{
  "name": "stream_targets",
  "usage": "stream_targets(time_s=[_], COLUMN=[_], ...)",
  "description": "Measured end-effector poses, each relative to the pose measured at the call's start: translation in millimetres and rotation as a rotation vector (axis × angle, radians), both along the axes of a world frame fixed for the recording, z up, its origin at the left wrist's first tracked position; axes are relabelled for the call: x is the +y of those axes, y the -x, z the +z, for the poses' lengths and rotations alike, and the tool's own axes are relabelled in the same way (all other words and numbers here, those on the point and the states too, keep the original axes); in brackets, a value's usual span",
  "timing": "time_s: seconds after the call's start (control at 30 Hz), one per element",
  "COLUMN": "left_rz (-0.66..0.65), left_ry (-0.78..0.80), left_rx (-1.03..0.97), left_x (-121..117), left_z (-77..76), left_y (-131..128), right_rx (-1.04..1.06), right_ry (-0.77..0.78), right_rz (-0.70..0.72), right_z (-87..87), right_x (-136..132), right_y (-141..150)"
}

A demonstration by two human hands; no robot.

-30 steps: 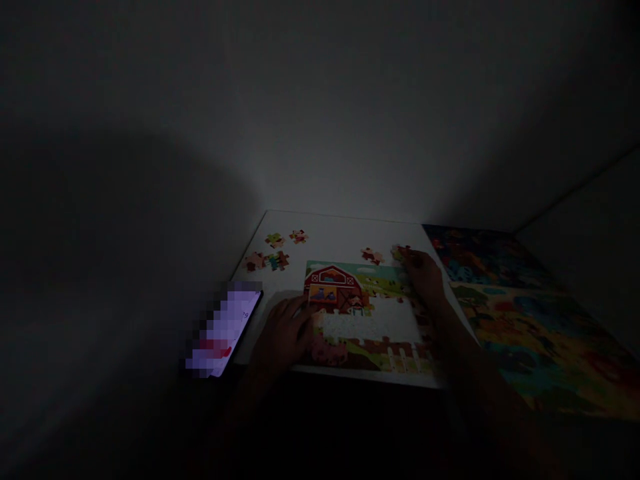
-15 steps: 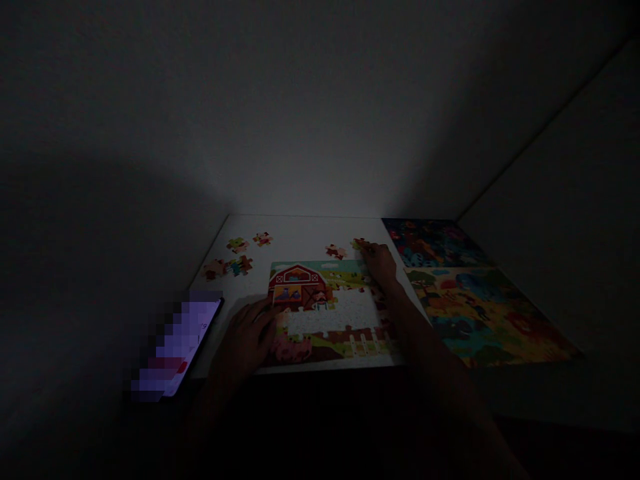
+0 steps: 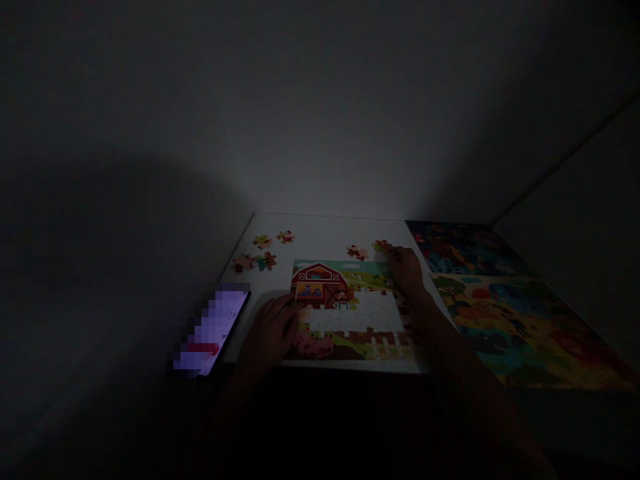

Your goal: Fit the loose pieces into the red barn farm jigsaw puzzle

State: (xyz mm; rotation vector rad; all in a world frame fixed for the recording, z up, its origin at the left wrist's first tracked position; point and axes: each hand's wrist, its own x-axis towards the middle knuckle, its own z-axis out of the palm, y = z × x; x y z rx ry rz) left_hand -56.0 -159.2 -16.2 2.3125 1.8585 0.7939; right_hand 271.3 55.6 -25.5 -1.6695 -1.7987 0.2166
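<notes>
A farm jigsaw puzzle [image 3: 319, 291] lies in front of me, showing a red barn, a farmer, a pig and a white fence. White backing shows through a gap in its middle. At the puzzle's left edge, my left hand [image 3: 270, 328] lies with its fingers stretched out, holding nothing. Beyond the upper right corner, my right hand [image 3: 407, 268] has its fingertips pinched on a green and brown puzzle piece [image 3: 381, 245], which is still at table level. Just left of it is a pink and brown piece [image 3: 357, 252]. The dim light hides finger detail.
Several loose pieces [image 3: 263, 241] lie at the table's back left. A phone with a lit, blurred screen [image 3: 215, 333] stands by the left edge. Two more pictures, one dark [image 3: 460, 247] and one of animals [image 3: 520, 327], cover the right side. Walls bound the back and left.
The camera view has turned a little left, so everything sits further right in the picture. Both hands keep nearly the same places relative to the puzzle and the piece.
</notes>
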Motion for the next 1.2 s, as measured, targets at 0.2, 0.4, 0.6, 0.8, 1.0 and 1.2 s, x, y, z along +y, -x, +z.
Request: stream_targets(time_s=[0.2, 0.4, 0.6, 0.8, 1.0, 1.2], left_rz=[0.015, 0.003, -0.008, -0.017, -0.019, -0.027], left_ry=[-0.020, -0.012, 0.004, 0.025, 0.030, 0.023], left_rx=[-0.004, 0.000, 0.006, -0.002, 0.023, 0.011], left_x=[-2, 0, 3, 7, 8, 8], left_z=[-1.7, -0.6, -0.5, -3.2, -6.7, -7.3], left_y=[0, 0, 1, 3, 4, 5], right_rx=[-0.016, -0.112, -0.003, -0.144, -0.426, -0.475], right_ry=[-0.038, -0.015, 0.061, 0.177, 0.387, 0.459], right_rz=[0.020, 0.102, 0.164, 0.283, 0.317, 0.387], right_z=[0.4, 7.9, 18.5, 36.5, 55.1, 61.2], right_x=[-2, -7, -7, 6, 26, 38], right_y=[2, 11, 26, 46, 67, 92])
